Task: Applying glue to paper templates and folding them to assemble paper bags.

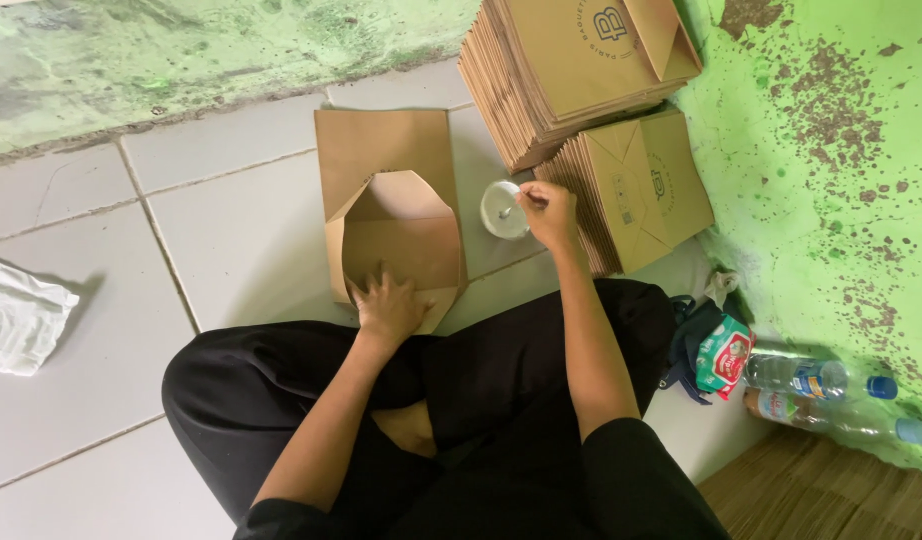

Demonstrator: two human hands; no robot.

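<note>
Head view: left hand (389, 305) flat on brown box (393, 225), right hand (549, 212) pinching stick (508, 211).

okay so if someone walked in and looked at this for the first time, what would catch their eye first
Most likely the flat brown paper box lying open on the white tiled floor in front of the seated person, with the left hand pressing on its near edge. Next, the right hand holding a thin stick over a small white pot just right of the box. Behind it, two tall stacks of folded brown boxes lean by the peeling bright green wall.
</note>
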